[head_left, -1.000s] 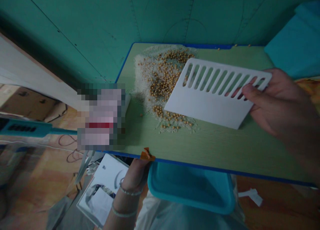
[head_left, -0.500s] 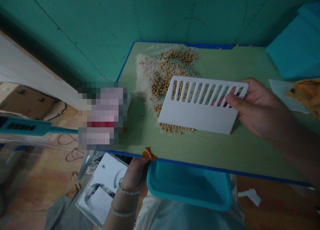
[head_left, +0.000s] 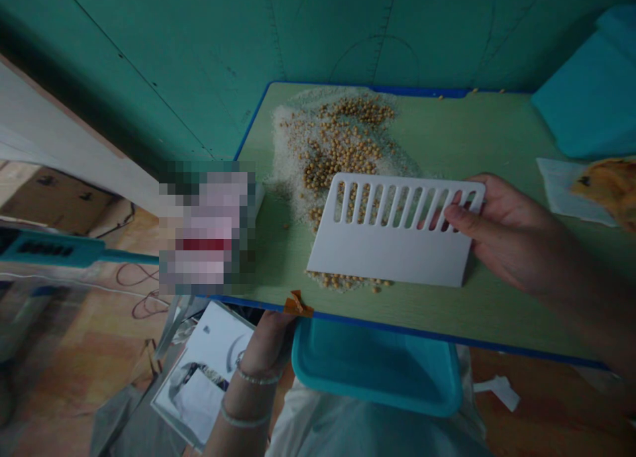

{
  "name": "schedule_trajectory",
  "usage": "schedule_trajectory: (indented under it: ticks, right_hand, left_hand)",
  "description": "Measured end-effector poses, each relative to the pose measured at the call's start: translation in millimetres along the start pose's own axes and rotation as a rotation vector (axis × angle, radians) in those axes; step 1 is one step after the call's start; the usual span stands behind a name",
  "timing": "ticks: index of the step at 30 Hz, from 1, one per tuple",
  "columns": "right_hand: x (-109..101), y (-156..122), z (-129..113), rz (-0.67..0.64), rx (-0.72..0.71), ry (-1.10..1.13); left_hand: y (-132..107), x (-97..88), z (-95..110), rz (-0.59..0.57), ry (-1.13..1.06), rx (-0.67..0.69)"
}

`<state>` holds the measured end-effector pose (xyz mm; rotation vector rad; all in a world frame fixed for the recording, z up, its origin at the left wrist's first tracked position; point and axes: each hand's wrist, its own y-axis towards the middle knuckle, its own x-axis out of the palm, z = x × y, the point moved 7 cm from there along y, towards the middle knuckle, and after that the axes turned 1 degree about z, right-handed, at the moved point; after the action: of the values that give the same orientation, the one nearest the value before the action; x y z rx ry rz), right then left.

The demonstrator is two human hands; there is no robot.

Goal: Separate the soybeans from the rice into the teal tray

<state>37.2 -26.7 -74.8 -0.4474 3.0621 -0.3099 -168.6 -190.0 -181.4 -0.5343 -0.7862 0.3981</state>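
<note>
My right hand [head_left: 501,228] grips the right end of a white slotted plastic scraper [head_left: 390,255], thumb on top. The scraper tilts over the near part of a spread of yellow-brown soybeans [head_left: 342,152] mixed with small white grains [head_left: 285,132] that look like rice. A small line of beans and grains lies along its lower edge. Below the table's front edge, my left hand [head_left: 273,341] holds the left side of a teal tray [head_left: 377,401]; its fingers are mostly hidden. The tray sits against the table edge, over my lap.
The light green table [head_left: 497,318] has a blue rim, with brown tape [head_left: 298,303] at the front. A teal bin [head_left: 586,93] and an orange-brown item [head_left: 609,185] on a white packet are at right. A pixelated object [head_left: 209,232] stands at left. A green wall [head_left: 318,33] rises behind.
My right hand has drawn the scraper toward the front edge and slightly left, pulling some beans and grains along. My left hand and the tray have stayed in place.
</note>
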Motion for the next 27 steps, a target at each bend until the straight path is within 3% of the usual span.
schedule_trajectory:
  ticks: [17,27]
  right_hand:
    - [7.0,-12.2,9.1,-0.081,0.032,-0.006]
    - [-0.1,-16.8,14.8,-0.082,0.013,-0.065]
  left_hand:
    - [0.2,4.6,1.3,0.003,0.027,-0.033]
    - [-0.5,4.8,2.7,-0.002,0.021,-0.013]
